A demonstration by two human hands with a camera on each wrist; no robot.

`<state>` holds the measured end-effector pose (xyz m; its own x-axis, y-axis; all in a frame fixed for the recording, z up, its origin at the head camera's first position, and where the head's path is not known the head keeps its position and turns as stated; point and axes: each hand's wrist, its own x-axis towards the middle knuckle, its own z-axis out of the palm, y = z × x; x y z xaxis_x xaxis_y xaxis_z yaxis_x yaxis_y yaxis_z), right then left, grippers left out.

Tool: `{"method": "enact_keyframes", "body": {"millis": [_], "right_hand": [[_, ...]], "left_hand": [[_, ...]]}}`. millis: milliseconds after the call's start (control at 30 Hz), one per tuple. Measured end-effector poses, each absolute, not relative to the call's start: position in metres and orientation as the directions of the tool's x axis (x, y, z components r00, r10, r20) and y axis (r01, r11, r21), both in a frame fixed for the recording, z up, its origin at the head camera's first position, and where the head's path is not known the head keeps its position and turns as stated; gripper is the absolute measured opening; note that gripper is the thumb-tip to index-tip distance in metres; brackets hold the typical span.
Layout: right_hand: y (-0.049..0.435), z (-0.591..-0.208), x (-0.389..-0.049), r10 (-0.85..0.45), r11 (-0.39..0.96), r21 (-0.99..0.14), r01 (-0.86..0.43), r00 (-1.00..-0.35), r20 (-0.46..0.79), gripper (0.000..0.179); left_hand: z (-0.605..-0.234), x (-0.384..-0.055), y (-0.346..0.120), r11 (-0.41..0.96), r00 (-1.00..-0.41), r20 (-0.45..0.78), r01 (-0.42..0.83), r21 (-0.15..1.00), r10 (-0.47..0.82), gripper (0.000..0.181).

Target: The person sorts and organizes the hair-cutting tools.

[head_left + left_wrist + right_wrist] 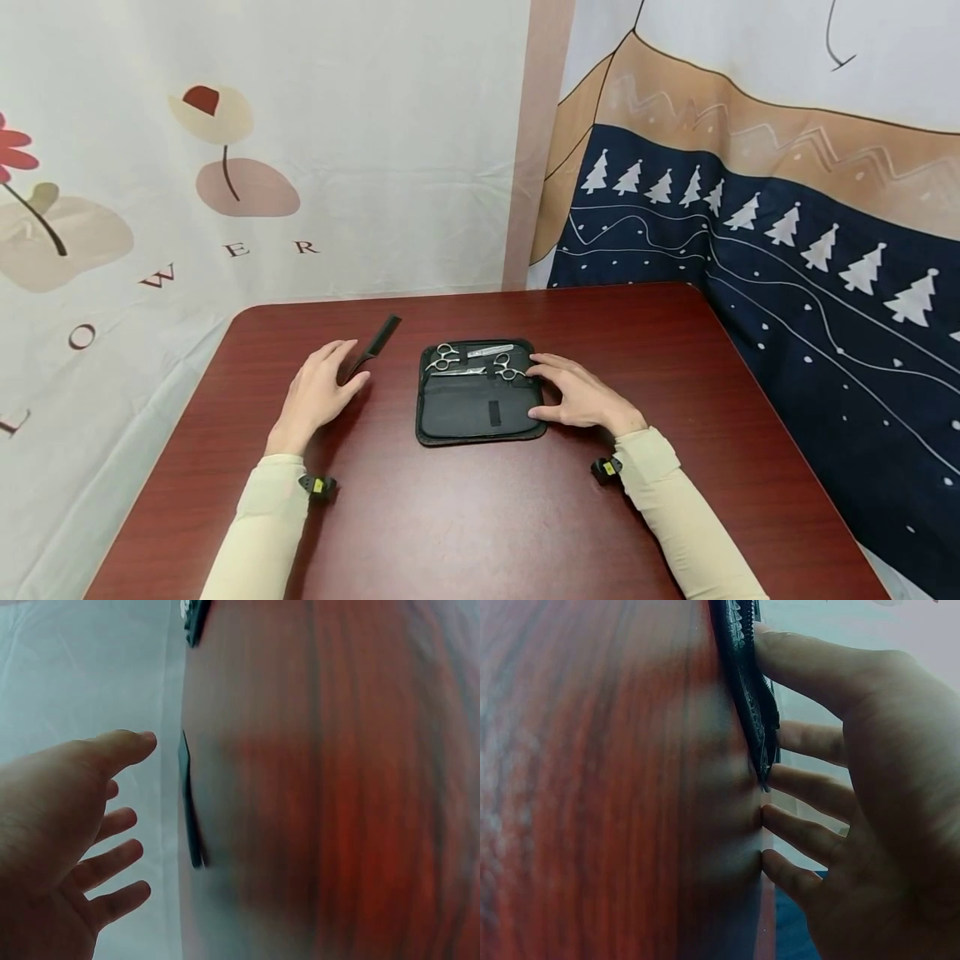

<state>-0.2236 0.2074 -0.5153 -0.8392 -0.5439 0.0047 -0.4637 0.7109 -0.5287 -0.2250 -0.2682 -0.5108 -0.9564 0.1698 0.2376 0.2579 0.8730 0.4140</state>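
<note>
A black zip case point(457, 421) lies spread flat on the table, with two pairs of silver scissors in its upper half. One pair of scissors point(491, 351) has its finger rings to the left; on the other, the rings point(509, 373) lie to the right. My right hand point(581, 396) is at the case's right edge, thumb and fingertips touching its zipped rim point(742, 690), fingers spread. To the left, a black comb point(384, 335) rests on the table, its thin end pointing toward me. Beside it is my left hand point(318, 392), fingers loosely spread and apart from the comb.
The reddish-brown table point(480, 517) has rounded far corners. Behind it hangs a pale printed cloth point(405, 150), and a dark blue cloth with white trees point(795, 283) drapes along the right side. Each wrist wears a small black camera point(318, 486).
</note>
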Motion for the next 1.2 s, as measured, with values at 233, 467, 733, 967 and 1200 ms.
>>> {"method": "enact_keyframes", "body": {"millis": [233,467,733,967,1200], "right_hand": [[0.208,-0.516,-0.223,-0.543,0.710,-0.531,-0.462,-0.839,0.004,0.067],[0.209,-0.518,-0.223,-0.549,0.704,-0.532,-0.471,-0.836,0.014,0.065],[0.209,-0.517,-0.223,-0.550,0.706,-0.521,-0.480,-0.835,0.025,0.065],[0.209,-0.518,-0.223,-0.545,0.716,-0.515,-0.471,-0.838,0.008,0.065],[0.209,-0.517,-0.223,-0.545,0.713,-0.524,-0.466,-0.839,0.005,0.064]], "left_hand": [[-0.519,-0.226,-0.280,0.881,-0.971,0.198,0.210,0.424,0.136,0.051],[-0.519,-0.227,-0.282,0.891,-0.976,0.180,0.189,0.413,0.124,0.036],[-0.515,-0.239,-0.279,0.892,-0.974,0.168,0.208,0.402,0.152,0.029],[-0.510,-0.252,-0.275,0.894,-0.980,0.109,0.198,0.402,0.167,0.019],[-0.499,-0.255,-0.274,0.906,-0.991,0.012,0.128,0.404,0.135,0.014]]}}
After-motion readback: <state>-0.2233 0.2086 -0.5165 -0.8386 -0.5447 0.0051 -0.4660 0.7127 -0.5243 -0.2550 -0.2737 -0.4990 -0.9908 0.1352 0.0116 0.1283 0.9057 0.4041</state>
